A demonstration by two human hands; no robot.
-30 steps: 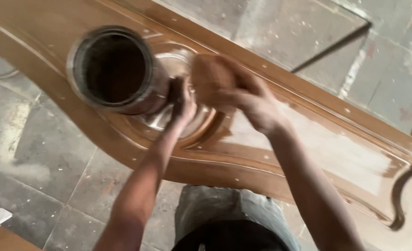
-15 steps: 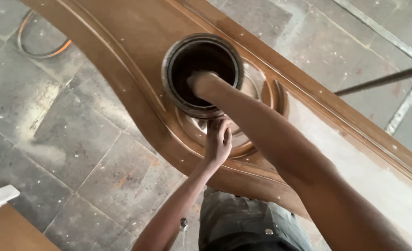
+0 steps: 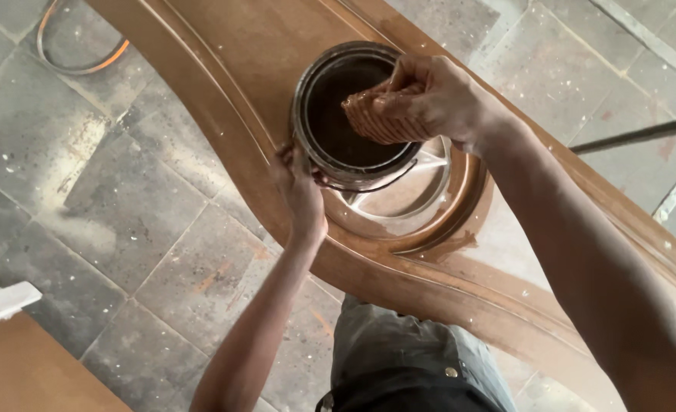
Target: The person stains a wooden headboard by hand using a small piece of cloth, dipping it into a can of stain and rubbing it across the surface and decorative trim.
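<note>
light: soft daylight | shadows: faint | glare: wet sheen in carved ring [image 3: 399, 202] | focus: mostly sharp

Dusty grey stone-tiled floor [image 3: 109, 198], daylit.

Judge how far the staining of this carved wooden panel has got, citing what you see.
Done: panel mostly brown around the oval recess. In hand: right hand holds a stain-soaked rag over the tin; left hand steadies it. Left: pale patch beside the recess.
</note>
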